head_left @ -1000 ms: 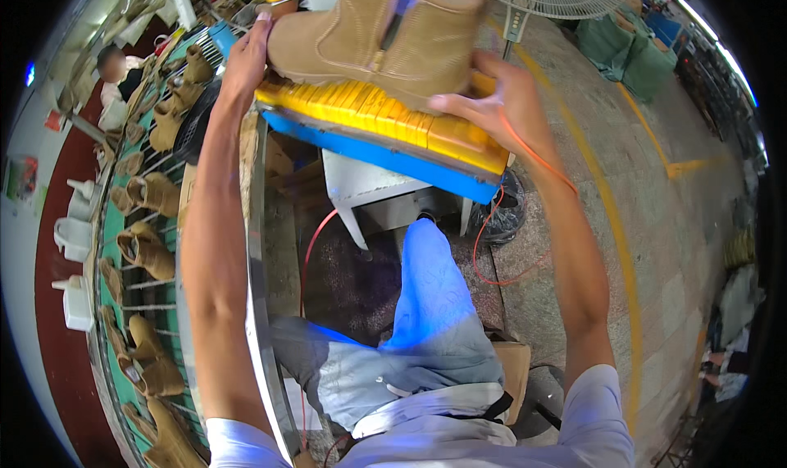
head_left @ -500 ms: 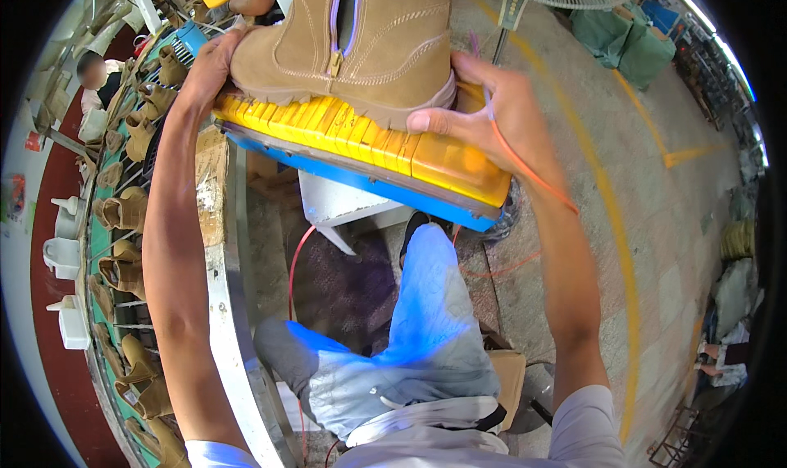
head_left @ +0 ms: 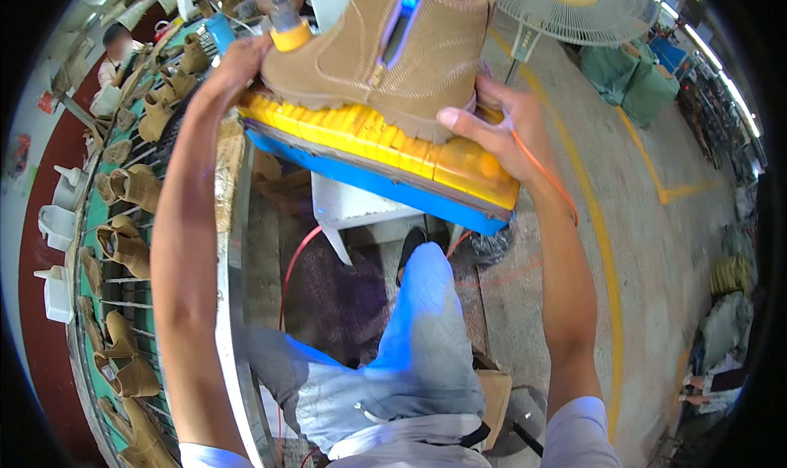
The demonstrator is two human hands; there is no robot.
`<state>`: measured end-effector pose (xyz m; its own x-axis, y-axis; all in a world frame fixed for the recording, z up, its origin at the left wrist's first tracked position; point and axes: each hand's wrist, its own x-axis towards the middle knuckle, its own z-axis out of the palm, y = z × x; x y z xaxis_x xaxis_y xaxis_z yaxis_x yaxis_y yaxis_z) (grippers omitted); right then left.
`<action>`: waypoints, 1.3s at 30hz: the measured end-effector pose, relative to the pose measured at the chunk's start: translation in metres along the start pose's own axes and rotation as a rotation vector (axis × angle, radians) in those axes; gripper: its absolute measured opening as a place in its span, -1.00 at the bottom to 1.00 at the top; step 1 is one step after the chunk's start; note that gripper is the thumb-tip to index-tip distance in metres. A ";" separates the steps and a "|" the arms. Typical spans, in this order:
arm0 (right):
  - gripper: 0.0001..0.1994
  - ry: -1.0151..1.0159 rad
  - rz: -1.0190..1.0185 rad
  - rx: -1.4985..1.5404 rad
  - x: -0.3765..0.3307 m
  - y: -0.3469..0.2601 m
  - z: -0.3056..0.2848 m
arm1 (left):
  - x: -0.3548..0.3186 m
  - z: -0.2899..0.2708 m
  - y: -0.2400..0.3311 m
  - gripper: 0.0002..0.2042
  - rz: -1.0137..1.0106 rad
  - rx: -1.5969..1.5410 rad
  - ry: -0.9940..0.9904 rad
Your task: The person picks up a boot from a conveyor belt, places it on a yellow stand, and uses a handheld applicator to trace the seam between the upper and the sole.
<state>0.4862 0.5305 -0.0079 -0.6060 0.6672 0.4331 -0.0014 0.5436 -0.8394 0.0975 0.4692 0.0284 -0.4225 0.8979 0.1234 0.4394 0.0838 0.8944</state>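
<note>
Over on the person's left, the long green rack [head_left: 129, 293] is carrying tan footwear [head_left: 127, 247] along its length, with crossbars running between, probably keeping the pieces in separate lots. Beyond the floor's yellow line, green sacks [head_left: 611, 79] are standing bunched together, and from here I'm not making out what they are holding. In front of the person, the ribbed yellow block [head_left: 369, 140] is lying along a blue base [head_left: 373, 186], slanting down toward its right end. Above that, the tan boot [head_left: 434, 66] is standing upright with its sole lengthwise over the block, toe by the left end, heel stopping short of the right end, so that corner is showing bare; whether its full weight is bearing down, I can't tell. The left hand [head_left: 239, 62] is grasping the toe, some of its fingers hiding from view, while the right hand [head_left: 508, 128] is clasping the heel, thumb pressing low near the sole. They are likely gripping opposite ends to keep the boot from twisting, and to keep fingers off the ribs. Beside the rack's outer edge, white spouted bottles [head_left: 56, 292] are standing in a row, their opaque walls concealing any contents. Smallest of all, the boot's zip [head_left: 379, 76] is facing the person, and an orange cord [head_left: 545, 173] is trailing along the right wrist.
</note>
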 end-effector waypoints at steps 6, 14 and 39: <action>-0.27 0.061 -0.108 -0.071 0.004 0.030 -0.012 | -0.044 -0.002 0.010 -0.53 0.038 0.018 0.109; -0.46 0.612 0.345 0.510 -0.106 0.135 -0.009 | -0.200 0.050 -0.005 -0.57 0.342 0.238 0.537; -0.73 0.214 -0.651 -0.736 -0.150 -0.098 0.062 | -0.301 0.246 0.026 -0.57 0.858 0.367 0.416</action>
<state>0.5279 0.3459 -0.0103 -0.5066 0.1660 0.8461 0.2539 0.9665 -0.0376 0.4310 0.3075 -0.0908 -0.0621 0.5021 0.8626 0.9099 -0.3266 0.2556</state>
